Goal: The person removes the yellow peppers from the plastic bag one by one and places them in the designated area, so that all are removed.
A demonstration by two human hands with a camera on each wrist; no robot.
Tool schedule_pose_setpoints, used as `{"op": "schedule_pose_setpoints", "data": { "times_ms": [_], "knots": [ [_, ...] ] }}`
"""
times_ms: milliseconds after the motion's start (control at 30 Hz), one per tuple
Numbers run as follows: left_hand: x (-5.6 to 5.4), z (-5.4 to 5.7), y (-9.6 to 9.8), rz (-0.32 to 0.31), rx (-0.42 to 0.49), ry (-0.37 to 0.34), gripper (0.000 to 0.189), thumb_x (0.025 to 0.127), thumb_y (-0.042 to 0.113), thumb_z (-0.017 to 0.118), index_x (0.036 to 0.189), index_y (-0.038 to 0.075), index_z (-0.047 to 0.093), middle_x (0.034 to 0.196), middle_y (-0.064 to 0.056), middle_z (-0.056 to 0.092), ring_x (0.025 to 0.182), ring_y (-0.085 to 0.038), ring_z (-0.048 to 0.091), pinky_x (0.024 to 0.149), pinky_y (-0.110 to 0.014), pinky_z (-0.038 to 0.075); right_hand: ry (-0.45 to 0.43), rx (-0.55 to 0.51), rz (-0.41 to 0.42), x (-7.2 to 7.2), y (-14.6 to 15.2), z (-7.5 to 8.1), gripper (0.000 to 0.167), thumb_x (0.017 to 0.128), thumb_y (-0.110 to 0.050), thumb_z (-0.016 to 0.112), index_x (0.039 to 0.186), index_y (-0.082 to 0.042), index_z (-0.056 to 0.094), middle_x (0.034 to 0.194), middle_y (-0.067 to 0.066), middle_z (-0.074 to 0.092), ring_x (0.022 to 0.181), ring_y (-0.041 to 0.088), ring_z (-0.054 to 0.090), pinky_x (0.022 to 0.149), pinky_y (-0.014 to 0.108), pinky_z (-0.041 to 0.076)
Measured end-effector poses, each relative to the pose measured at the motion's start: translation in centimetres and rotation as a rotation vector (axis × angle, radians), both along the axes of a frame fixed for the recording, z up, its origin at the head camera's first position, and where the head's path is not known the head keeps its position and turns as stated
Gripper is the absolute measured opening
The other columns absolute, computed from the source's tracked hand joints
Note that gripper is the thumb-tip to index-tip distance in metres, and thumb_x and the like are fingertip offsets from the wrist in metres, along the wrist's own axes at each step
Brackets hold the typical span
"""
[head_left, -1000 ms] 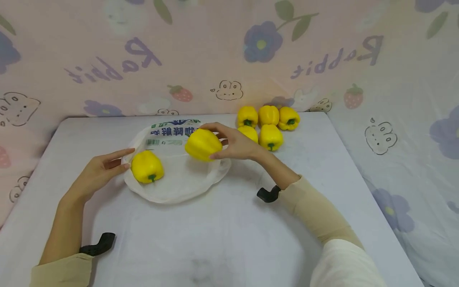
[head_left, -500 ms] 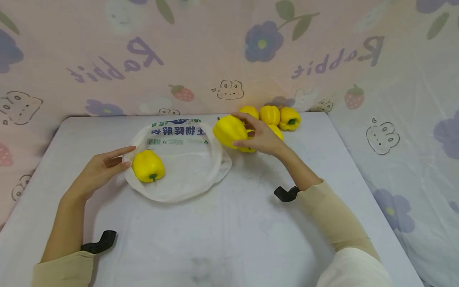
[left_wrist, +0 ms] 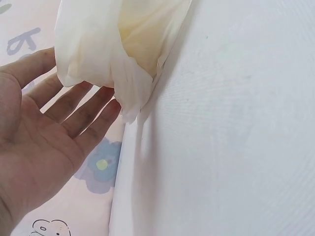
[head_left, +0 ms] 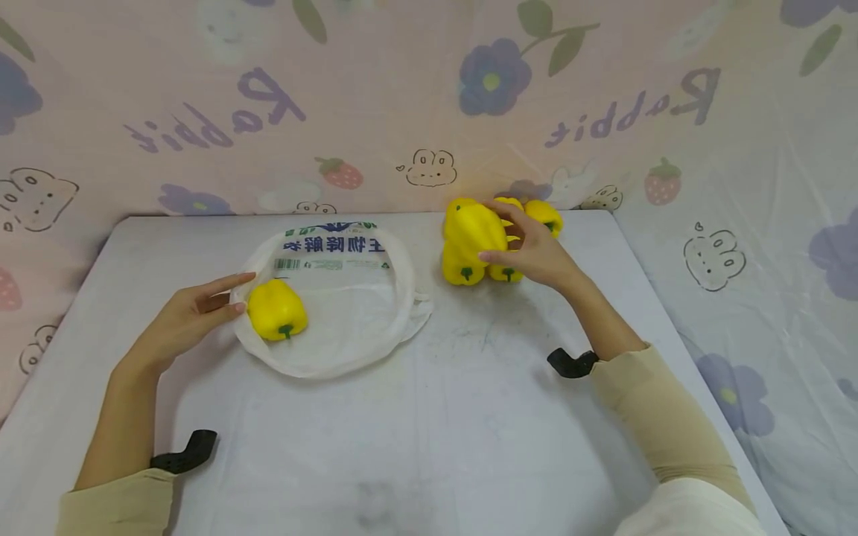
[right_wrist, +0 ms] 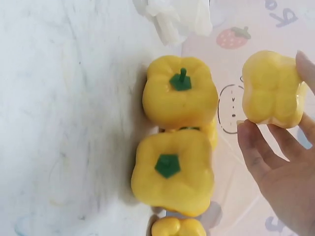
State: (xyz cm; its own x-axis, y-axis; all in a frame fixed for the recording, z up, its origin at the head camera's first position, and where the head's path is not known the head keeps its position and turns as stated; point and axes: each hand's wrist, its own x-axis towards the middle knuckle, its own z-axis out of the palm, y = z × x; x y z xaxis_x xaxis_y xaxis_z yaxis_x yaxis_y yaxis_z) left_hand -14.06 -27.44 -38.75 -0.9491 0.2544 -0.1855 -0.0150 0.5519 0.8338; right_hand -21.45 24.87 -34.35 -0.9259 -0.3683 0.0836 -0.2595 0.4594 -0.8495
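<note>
My right hand grips a yellow bell pepper between thumb and fingers, over the cluster at the back of the table. The right wrist view shows this held bell pepper raised beside two peppers with green stems. My left hand is at the left rim of a white plastic bag, which lies with its mouth spread wide. Its straight fingers touch the bag's outside in the left wrist view. A single yellow bell pepper lies inside the bag, close to those fingertips.
Several more yellow bell peppers stand clustered at the back right, including a front pepper and a rear one. The white table meets a patterned cloth behind it. Black mounts sit at both wrists.
My right hand has carried its bell pepper from over the bag rightward to the cluster at the back. The left hand has stayed at the bag's rim.
</note>
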Motion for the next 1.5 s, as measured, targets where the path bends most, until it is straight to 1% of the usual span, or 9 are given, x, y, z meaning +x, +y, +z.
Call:
{"op": "schedule_pose_setpoints", "data": {
  "times_ms": [200, 400, 500, 600, 700, 767, 933, 1267, 1500],
  "knots": [
    [0.1, 0.2, 0.0, -0.004, -0.002, -0.013, 0.061, 0.099, 0.035, 0.062, 0.153, 0.016, 0.040, 0.153, -0.027, 0.035, 0.133, -0.047, 0.038, 0.101, -0.076, 0.026, -0.008, -0.012, -0.046, 0.4, 1.2, 0.2, 0.079, 0.087, -0.016, 0.079, 0.154, -0.020, 0.037, 0.155, 0.000, 0.036, 0.129, 0.029, 0.048, 0.106, 0.046, 0.043],
    [0.0, 0.1, -0.1, -0.005, 0.001, -0.019, 0.061, 0.099, 0.035, 0.062, 0.153, 0.017, 0.040, 0.154, -0.026, 0.034, 0.134, -0.048, 0.037, 0.100, -0.077, 0.025, 0.006, 0.003, -0.087, 2.0, 1.4, 2.1, 0.076, 0.089, -0.012, 0.075, 0.153, -0.010, 0.035, 0.150, 0.012, 0.039, 0.127, 0.034, 0.048, 0.102, 0.046, 0.046],
    [0.0, 0.2, -0.2, -0.004, -0.004, -0.004, 0.060, 0.099, 0.034, 0.063, 0.152, 0.016, 0.041, 0.155, -0.025, 0.035, 0.132, -0.046, 0.039, 0.100, -0.076, 0.027, 0.018, 0.029, -0.119, 2.3, 1.7, 2.6, 0.075, 0.089, -0.012, 0.075, 0.153, -0.010, 0.036, 0.149, 0.011, 0.042, 0.122, 0.032, 0.050, 0.100, 0.041, 0.048],
    [0.0, 0.0, -0.3, -0.005, -0.018, 0.023, 0.059, 0.099, 0.033, 0.063, 0.152, 0.017, 0.043, 0.154, -0.024, 0.037, 0.126, -0.028, 0.048, 0.100, -0.074, 0.031, 0.016, 0.047, -0.148, 2.1, 2.3, 2.4, 0.075, 0.090, -0.015, 0.075, 0.154, -0.012, 0.035, 0.148, 0.012, 0.043, 0.121, 0.032, 0.050, 0.101, 0.043, 0.046],
    [0.0, -0.2, -0.3, -0.006, -0.013, 0.032, 0.058, 0.099, 0.032, 0.063, 0.151, 0.016, 0.043, 0.153, -0.024, 0.038, 0.113, -0.007, 0.050, 0.100, -0.073, 0.032, 0.004, 0.049, -0.181, 1.4, 3.6, 1.0, 0.078, 0.089, -0.021, 0.077, 0.155, -0.020, 0.035, 0.148, 0.009, 0.043, 0.123, 0.030, 0.049, 0.103, 0.047, 0.044],
    [0.1, -0.3, -0.3, -0.005, -0.013, 0.032, 0.058, 0.099, 0.032, 0.063, 0.151, 0.016, 0.043, 0.153, -0.025, 0.038, 0.105, 0.001, 0.048, 0.100, -0.073, 0.032, -0.001, 0.044, -0.203, 0.9, 4.6, 0.0, 0.079, 0.088, -0.024, 0.078, 0.155, -0.024, 0.035, 0.149, 0.006, 0.043, 0.125, 0.029, 0.048, 0.104, 0.048, 0.043],
    [0.0, -0.3, -0.2, -0.003, -0.040, 0.032, 0.059, 0.099, 0.033, 0.062, 0.151, 0.015, 0.043, 0.153, -0.025, 0.036, 0.108, -0.009, 0.050, 0.100, -0.072, 0.033, 0.025, 0.063, -0.258, 0.6, 6.1, -1.0, 0.081, 0.088, -0.031, 0.078, 0.155, -0.030, 0.033, 0.153, 0.005, 0.040, 0.124, 0.030, 0.048, 0.103, 0.047, 0.043],
    [-0.2, -0.1, -0.2, 0.005, -0.027, 0.005, 0.061, 0.098, 0.033, 0.065, 0.151, 0.014, 0.043, 0.155, -0.024, 0.034, 0.126, -0.042, 0.044, 0.101, -0.073, 0.031, 0.052, 0.119, -0.354, 0.8, 7.9, -2.0, 0.080, 0.088, -0.037, 0.077, 0.155, -0.028, 0.035, 0.156, 0.005, 0.037, 0.129, 0.031, 0.043, 0.107, 0.051, 0.038],
    [-0.1, -0.2, -0.2, 0.012, -0.014, -0.020, 0.063, 0.098, 0.035, 0.065, 0.152, 0.015, 0.041, 0.155, -0.025, 0.033, 0.128, -0.044, 0.041, 0.100, -0.075, 0.029, 0.015, 0.130, -0.412, 1.2, 9.2, -3.1, 0.083, 0.086, -0.042, 0.077, 0.156, -0.029, 0.033, 0.155, 0.008, 0.037, 0.128, 0.034, 0.042, 0.105, 0.054, 0.039]
  ]
}}
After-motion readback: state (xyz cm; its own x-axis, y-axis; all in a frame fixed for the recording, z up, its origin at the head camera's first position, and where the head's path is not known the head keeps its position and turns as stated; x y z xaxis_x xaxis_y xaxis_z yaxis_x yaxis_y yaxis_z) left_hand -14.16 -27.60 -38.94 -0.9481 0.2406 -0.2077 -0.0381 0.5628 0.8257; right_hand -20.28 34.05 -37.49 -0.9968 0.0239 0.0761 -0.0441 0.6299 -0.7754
